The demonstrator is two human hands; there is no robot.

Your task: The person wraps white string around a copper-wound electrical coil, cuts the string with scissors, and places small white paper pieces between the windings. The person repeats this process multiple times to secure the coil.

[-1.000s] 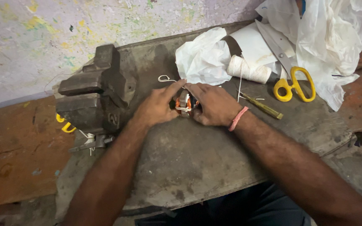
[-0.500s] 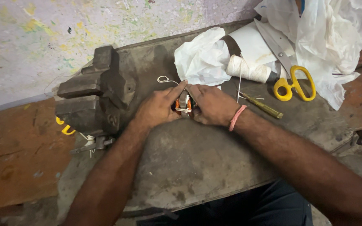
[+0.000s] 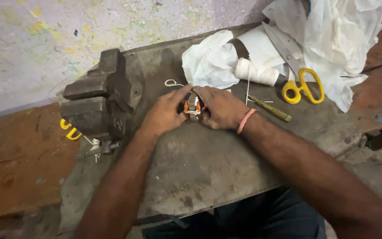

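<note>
Hands grip one small orange-wound motor coil (image 3: 193,106) just right of the bench vise (image 3: 98,95): left hand (image 3: 164,113) and right hand (image 3: 219,107) both clenched around it. White thread could snag or slip, loosening the binding.

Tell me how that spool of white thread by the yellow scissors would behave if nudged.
The spool of white thread lies on its side, so it would probably roll. It looks light for its size. A loose strand hangs from it, so it may unwind as it moves.
</note>
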